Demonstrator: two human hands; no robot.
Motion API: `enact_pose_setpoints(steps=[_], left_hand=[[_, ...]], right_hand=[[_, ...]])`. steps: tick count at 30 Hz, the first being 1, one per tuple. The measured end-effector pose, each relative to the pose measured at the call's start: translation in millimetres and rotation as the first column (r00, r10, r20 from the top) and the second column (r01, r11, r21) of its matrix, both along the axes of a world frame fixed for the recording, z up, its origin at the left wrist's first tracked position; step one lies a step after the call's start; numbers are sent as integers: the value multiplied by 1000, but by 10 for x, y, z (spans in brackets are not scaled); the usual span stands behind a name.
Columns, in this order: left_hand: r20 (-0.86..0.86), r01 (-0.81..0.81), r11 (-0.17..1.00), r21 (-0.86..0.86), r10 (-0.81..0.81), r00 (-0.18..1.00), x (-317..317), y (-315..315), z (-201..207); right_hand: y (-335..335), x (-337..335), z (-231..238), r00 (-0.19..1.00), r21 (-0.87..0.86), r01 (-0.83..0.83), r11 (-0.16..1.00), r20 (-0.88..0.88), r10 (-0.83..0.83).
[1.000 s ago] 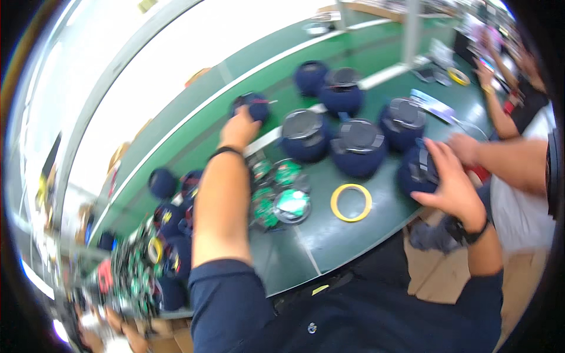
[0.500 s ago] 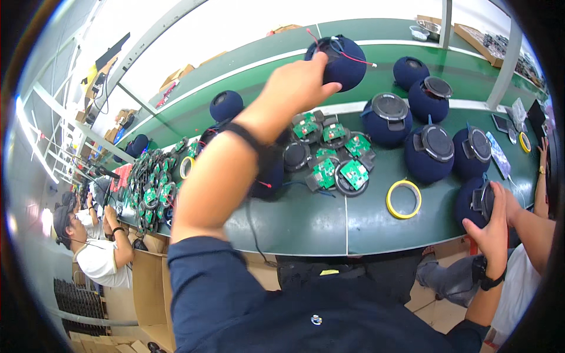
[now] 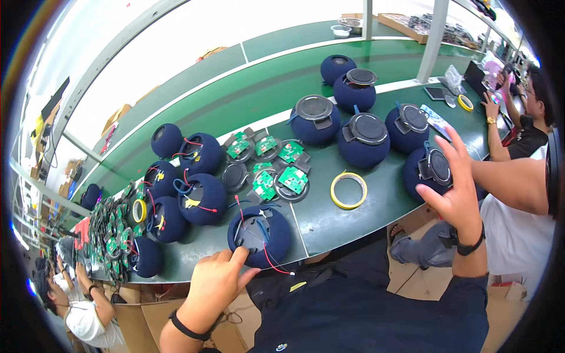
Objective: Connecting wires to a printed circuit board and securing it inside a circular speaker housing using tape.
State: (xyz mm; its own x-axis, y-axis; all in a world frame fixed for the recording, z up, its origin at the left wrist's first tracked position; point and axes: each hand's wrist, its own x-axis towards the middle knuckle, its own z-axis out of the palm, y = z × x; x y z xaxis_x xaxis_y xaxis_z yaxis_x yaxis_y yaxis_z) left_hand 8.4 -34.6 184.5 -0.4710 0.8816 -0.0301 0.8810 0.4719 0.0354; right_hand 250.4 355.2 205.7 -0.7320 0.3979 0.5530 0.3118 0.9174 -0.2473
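My left hand [image 3: 219,279] grips the near left rim of a dark blue, ball-shaped speaker shell [image 3: 278,236] at the table's front edge. Its opening faces up, with red and blue wires hanging out. At the right, my right hand [image 3: 458,187] is open, fingers spread, beside a dark blue speaker [image 3: 414,176] topped by a black round cap [image 3: 438,166]; whether they touch, I cannot tell. Left of the held shell stand several open shells [image 3: 203,199] with wires. Behind it lie several black round parts with green circuit boards [image 3: 292,179].
Several capped speakers [image 3: 364,141] stand right of centre. A yellow tape roll [image 3: 348,190] lies on the green table [image 3: 321,226]. Circuit boards [image 3: 112,232] are heaped at the left. A phone [image 3: 435,122] lies at the right, where co-workers [image 3: 522,129] sit close by.
My left hand has brought the open shell from over the green belt down to the front edge. My right hand has spread its fingers at the capped speaker. The view has shifted right.
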Motion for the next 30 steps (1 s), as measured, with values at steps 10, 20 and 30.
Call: enact_pose_setpoints(steps=[10, 20, 30], left_hand=[[296, -231, 593, 771, -12, 955, -283, -555, -1307], [534, -513, 276, 813, -3, 845, -251, -696, -1651], [202, -269, 698, 664, 178, 963, -1362, 63, 789]], right_hand=[[893, -2238, 536, 980, -175, -39, 984, 188, 72], [1775, -3234, -191, 846, -59, 204, 977, 512, -145], [1369, -2717, 48, 959, 8, 32, 999, 280, -33]])
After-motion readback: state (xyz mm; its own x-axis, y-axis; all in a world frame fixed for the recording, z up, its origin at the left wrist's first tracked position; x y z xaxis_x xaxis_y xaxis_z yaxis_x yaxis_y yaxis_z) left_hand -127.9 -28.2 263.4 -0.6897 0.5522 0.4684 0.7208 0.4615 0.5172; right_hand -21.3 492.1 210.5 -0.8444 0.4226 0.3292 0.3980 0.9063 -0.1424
